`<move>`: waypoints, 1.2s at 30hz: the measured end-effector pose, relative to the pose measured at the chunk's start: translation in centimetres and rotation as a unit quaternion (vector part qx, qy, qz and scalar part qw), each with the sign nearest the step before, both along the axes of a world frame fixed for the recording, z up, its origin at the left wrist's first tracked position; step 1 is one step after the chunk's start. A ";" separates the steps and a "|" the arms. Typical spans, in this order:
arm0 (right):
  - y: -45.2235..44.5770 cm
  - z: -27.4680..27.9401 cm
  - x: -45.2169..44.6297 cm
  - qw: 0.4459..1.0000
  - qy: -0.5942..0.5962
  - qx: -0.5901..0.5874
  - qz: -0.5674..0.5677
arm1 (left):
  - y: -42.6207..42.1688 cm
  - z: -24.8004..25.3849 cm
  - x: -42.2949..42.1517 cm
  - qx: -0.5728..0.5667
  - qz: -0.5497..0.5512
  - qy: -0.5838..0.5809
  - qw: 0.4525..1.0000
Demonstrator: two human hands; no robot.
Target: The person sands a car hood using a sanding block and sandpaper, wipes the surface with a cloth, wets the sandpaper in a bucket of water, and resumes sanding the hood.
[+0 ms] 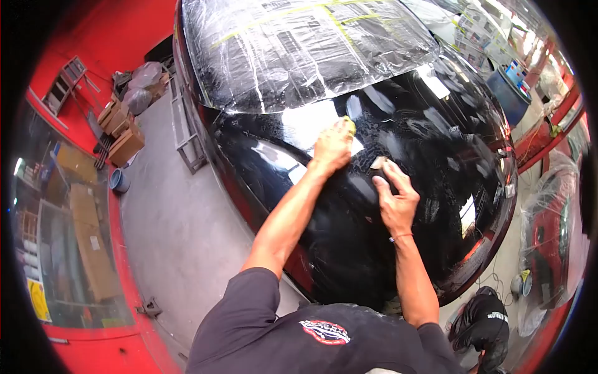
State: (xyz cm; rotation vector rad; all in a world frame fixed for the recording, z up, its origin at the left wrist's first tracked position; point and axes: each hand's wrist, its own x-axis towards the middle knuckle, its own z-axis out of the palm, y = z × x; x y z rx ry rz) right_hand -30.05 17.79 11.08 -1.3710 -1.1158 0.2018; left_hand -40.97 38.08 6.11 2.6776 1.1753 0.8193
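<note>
Both of my hands are over a glossy black car hood (349, 249) streaked with pale, hazy smears. My left hand (333, 148) is closed on a small yellow-green sponge (351, 126), pressed near the windshield end. Its fingers hide most of the sponge. Closer to me and to the right, my right hand (397, 198) grips a small beige block (378, 163) at its fingertips against the hood. What the block is made of cannot be told. Clear plastic, newspaper and yellow tape cover the windshield (299, 56).
A metal frame stand (187, 137) stands left of the car, with cardboard boxes (126, 143) and a blue bucket (119, 181) beyond it. At right are a blue drum (511, 96) and a plastic-draped red part (548, 237). Another person (489, 327) in dark clothes is low at the right.
</note>
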 end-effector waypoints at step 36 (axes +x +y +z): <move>17.4 -2.0 -2.1 0.858 -0.418 -0.052 0.293 | 5.5 1.6 -19.0 -0.048 0.344 -0.085 0.934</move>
